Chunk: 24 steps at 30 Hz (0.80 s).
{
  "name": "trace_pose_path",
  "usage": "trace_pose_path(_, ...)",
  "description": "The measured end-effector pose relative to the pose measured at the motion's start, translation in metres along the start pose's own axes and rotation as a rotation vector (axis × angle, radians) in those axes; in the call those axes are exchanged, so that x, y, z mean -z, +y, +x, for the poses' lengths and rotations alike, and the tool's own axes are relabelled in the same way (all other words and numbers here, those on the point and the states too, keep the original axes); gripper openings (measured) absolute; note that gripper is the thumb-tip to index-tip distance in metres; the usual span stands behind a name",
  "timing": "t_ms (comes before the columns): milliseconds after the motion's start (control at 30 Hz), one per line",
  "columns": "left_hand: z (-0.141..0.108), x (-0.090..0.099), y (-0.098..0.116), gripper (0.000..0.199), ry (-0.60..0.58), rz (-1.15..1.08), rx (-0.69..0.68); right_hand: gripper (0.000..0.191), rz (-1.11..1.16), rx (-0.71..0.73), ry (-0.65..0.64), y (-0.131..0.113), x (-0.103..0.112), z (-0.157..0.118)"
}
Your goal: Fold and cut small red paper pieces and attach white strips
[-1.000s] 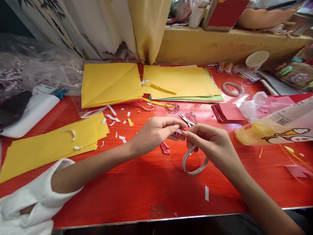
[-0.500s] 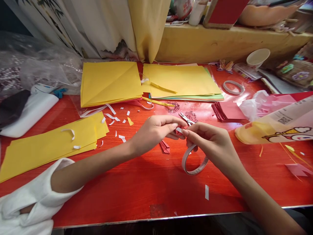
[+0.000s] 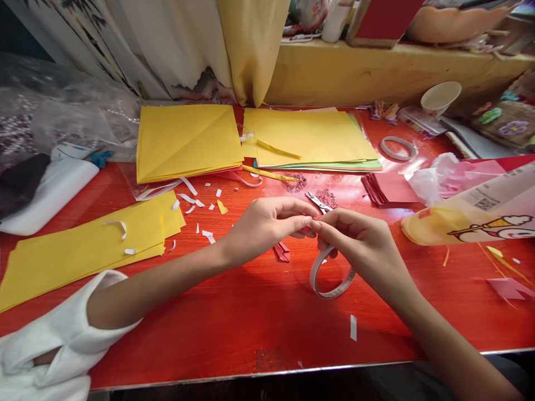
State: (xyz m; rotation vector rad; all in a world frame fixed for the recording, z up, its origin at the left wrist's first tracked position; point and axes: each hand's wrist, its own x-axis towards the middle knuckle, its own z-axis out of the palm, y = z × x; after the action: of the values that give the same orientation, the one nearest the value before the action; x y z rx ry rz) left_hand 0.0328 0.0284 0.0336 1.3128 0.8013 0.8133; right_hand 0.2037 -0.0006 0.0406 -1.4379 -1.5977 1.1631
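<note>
My left hand (image 3: 271, 225) is closed in a pinch on a small red paper piece, mostly hidden by the fingers. The fingertips of my right hand (image 3: 361, 234) meet it there, pinched at the same spot. A roll of white tape (image 3: 313, 278) hangs below my right hand, held by its lower fingers. Scissors (image 3: 320, 203) with silver blades lie just behind the hands, their handles hidden. A folded red paper piece (image 3: 282, 252) lies on the table under my left hand.
Yellow paper stacks (image 3: 188, 139) lie at the back and left of the red table (image 3: 200, 334). White scraps are scattered about. At the right are a plastic cup (image 3: 426, 225), red paper squares (image 3: 395, 188), another tape roll (image 3: 399, 149) and a white paper cup (image 3: 441, 99).
My left thumb has moved slightly right and down to my right fingertips. The white tape piece that showed between the hands is now covered.
</note>
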Motion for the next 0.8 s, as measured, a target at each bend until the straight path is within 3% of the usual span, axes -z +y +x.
trace_pose_path(300,-0.002,0.001,0.001,0.019,0.046,0.186,-0.11,0.023,-0.003,-0.052,-0.05,-0.009,0.005,0.0)
trace_pose_path(467,-0.003,0.003,0.002,0.02,0.059,0.395,-0.184,0.024,-0.028,-0.087,-0.077,-0.012,0.009,0.001)
trace_pose_path(800,-0.004,0.004,0.004,0.021,0.071,0.539,-0.235,0.023,-0.251,-0.007,0.009,-0.011,0.006,-0.005)
